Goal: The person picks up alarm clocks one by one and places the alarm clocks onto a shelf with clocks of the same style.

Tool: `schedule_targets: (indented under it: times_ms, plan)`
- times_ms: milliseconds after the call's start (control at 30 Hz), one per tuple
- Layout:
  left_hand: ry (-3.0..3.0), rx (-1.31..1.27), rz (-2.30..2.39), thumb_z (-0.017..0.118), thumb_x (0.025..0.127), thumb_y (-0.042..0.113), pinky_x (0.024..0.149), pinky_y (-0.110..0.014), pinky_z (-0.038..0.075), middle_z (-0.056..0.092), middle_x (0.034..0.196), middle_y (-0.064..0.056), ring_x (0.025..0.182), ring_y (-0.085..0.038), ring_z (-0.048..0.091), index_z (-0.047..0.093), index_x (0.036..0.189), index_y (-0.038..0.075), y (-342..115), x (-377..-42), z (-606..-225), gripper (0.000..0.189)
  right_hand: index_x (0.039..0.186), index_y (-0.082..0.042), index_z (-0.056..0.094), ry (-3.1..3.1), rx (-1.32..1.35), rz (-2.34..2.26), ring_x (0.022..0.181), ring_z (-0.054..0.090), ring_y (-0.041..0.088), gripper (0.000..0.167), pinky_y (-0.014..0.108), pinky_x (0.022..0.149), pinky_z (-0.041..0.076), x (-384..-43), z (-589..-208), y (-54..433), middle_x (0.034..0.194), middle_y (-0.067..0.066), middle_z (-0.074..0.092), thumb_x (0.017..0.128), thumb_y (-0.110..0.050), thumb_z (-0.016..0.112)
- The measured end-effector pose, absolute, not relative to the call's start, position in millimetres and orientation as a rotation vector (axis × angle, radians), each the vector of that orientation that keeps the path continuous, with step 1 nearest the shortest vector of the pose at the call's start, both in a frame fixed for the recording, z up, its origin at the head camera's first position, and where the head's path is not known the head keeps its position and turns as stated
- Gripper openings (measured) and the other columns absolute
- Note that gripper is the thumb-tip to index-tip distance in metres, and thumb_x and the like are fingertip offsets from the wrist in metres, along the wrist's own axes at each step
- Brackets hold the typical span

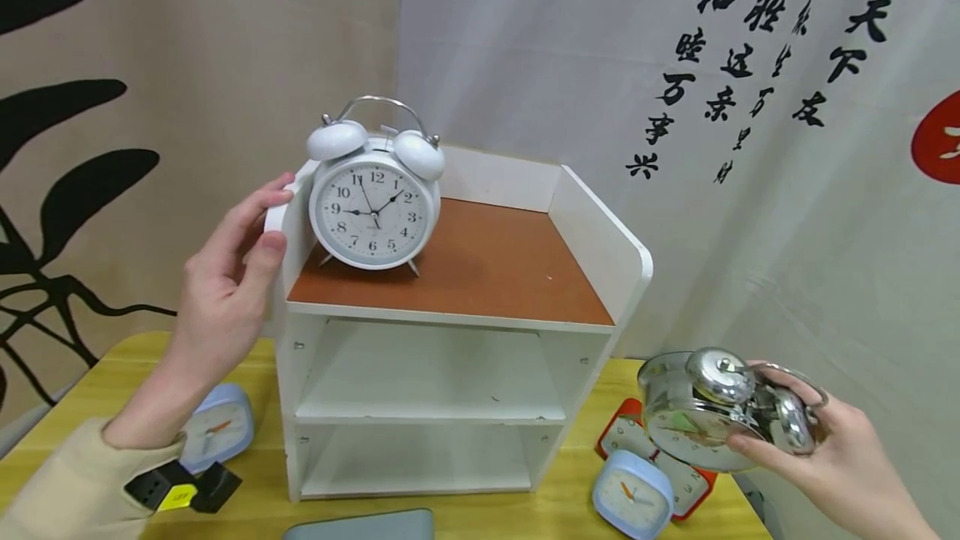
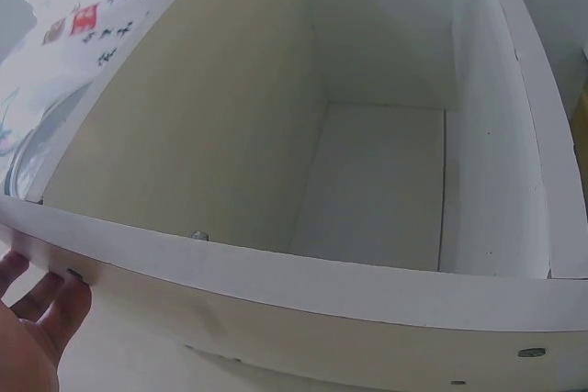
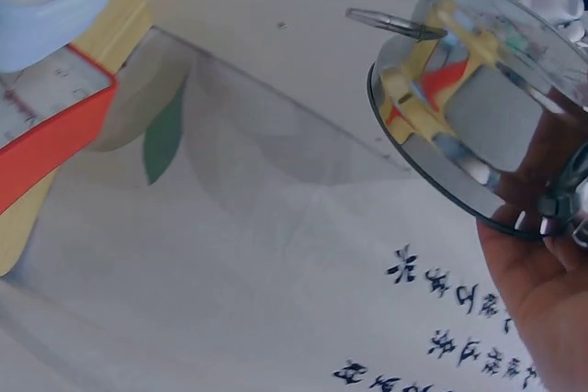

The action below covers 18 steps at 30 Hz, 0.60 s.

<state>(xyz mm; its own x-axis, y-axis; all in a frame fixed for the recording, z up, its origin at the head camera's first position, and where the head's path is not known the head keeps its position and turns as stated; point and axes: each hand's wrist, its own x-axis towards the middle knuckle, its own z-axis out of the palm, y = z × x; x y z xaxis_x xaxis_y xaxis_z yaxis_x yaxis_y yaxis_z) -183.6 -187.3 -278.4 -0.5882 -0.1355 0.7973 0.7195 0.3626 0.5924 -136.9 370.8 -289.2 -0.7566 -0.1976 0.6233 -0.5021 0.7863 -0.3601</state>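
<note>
My left hand [image 1: 228,273] grips the upper left side panel of a small white shelf [image 1: 442,419], thumb in front and fingers at the far side. In the left wrist view, my left fingertips [image 2: 69,314] lie against the panel's outer face. A white twin-bell alarm clock [image 1: 375,207] stands upright on the shelf's brown top, close to that panel. To the shelf's right, my right hand [image 1: 832,448] holds a silver twin-bell alarm clock [image 1: 671,394] by its bell end, tilted on its side. One metal leg of it shows in the right wrist view.
Below the silver clock lie red square clocks [image 1: 626,432] and a light blue clock [image 1: 633,494] on the yellow wooden table [image 1: 555,515]. Another light blue clock [image 1: 217,427] is left of the shelf. A grey flat object [image 1: 360,526] lies at the front edge. A printed curtain [image 1: 525,48] hangs behind.
</note>
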Motion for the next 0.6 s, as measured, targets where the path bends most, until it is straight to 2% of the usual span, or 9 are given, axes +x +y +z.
schedule_targets:
  times_ms: [167, 367, 500, 600]
  plan:
    - [-1.799, -0.527, -1.322, 0.053, 0.109, 0.01, 0.112, -0.006, 0.044, 0.053, 0.163, 0.005, 0.144, 0.0, 0.052, 0.056, 0.149, 0.011, -187, -185, -279, 0.04, 0.137, -0.01, 0.065, -2.386, 0.551, 0.776, 0.095, 0.063, -0.017, 0.085, 0.002, 0.067, 0.052, -125, -286, 366, 0.127, -0.035, 0.064, 0.06, 0.016, 0.091]
    - [-1.793, -0.533, -1.31, 0.053, 0.11, 0.01, 0.108, -0.003, 0.044, 0.053, 0.163, 0.006, 0.144, 0.001, 0.052, 0.055, 0.15, 0.01, -187, -185, -279, 0.04, 0.135, -0.001, 0.065, -2.251, 0.772, 0.977, 0.109, 0.068, -0.01, 0.09, 0.001, 0.084, 0.053, -119, -283, 349, 0.14, -0.017, 0.069, 0.052, 0.026, 0.087]
    - [-1.806, -0.53, -1.313, 0.052, 0.11, 0.01, 0.111, -0.004, 0.043, 0.052, 0.163, 0.006, 0.146, 0.0, 0.051, 0.055, 0.15, 0.011, -187, -185, -279, 0.04, 0.135, 0.009, 0.061, -2.128, 0.97, 1.069, 0.116, 0.068, -0.004, 0.087, 0.002, 0.093, 0.052, -119, -279, 337, 0.143, -0.008, 0.069, 0.054, 0.019, 0.092]
    - [-1.815, -0.528, -1.313, 0.052, 0.11, 0.01, 0.113, -0.005, 0.042, 0.051, 0.164, 0.006, 0.147, 0.0, 0.05, 0.054, 0.151, 0.012, -187, -184, -279, 0.041, 0.135, 0.011, 0.06, -2.106, 1.025, 1.055, 0.117, 0.067, -0.003, 0.085, 0.003, 0.094, 0.052, -120, -275, 327, 0.143, -0.007, 0.069, 0.057, 0.014, 0.094]
